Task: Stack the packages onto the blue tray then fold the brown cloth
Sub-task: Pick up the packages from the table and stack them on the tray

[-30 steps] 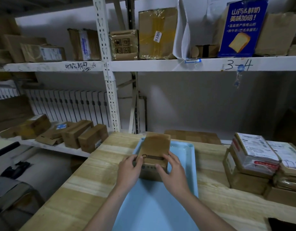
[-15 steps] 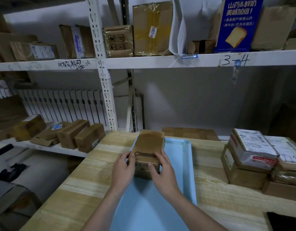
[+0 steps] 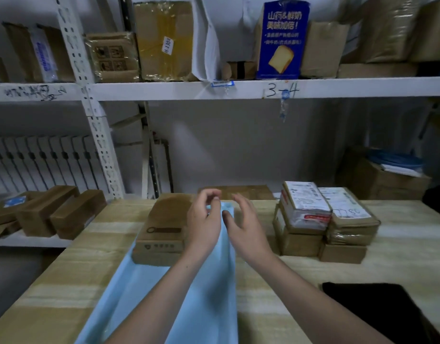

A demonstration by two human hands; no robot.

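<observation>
Packages: one flat brown cardboard box (image 3: 161, 234) lies at the far left of the smooth blue tray (image 3: 144, 294) on the pale, grained wood worktop (image 3: 276, 281). Left hand (image 3: 206, 224) and right hand (image 3: 246, 227) hover just right of it, fingers loosely curled, empty. Taped, labelled parcels (image 3: 323, 219) stand stacked to the right; a dark cloth (image 3: 377, 311) lies nearer.

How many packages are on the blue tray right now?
1. A brown cardboard package lies at the far left of the blue tray. The other packages sit stacked on the wooden table, to the right.
</observation>
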